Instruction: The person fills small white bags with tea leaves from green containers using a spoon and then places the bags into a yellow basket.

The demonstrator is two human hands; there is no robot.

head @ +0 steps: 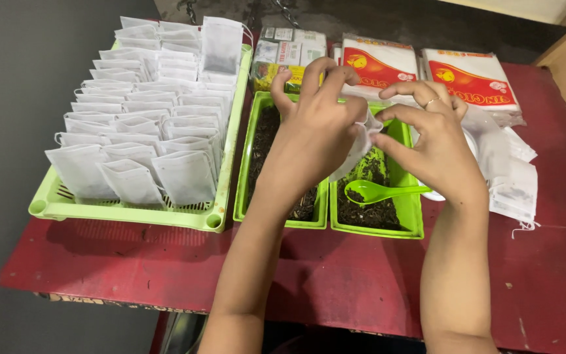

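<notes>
Both hands pinch one small white paper filter bag (pixel 359 145) at its top: the left hand (pixel 316 121) has its fingertips closed on the bag's left side, the right hand (pixel 430 141) grips the right side between thumb and forefinger. The bag hangs in the air above two narrow green plastic trays, over the seam where they meet. How far its mouth is spread is hard to make out, as the left fingers cover it.

Under the bag, the right-hand green tray of dark loose leaves (pixel 414 226) holds a green plastic spoon (pixel 378 191) lying flat on the leaves, handle pointing right. The left-hand green tray of dark leaves (pixel 244 196) is largely hidden by the left forearm. A white round container (pixel 435 195) shows only as a sliver behind the right wrist.

To the left, just beside the trays, a large green slatted plastic basket (pixel 57 203) is packed with upright rows of filled white bags (pixel 142 118). On the right a loose pile of flat white bags with strings (pixel 512 177) reaches near the table's edge. At the back lie red-and-white printed packets (pixel 470 82) and small stacked boxes (pixel 286 52), the boxes partly cut off by the left fingers.

Everything sits on a worn red table (pixel 361 282); its near strip in front of the trays is bare. Grey floor lies to the left.
</notes>
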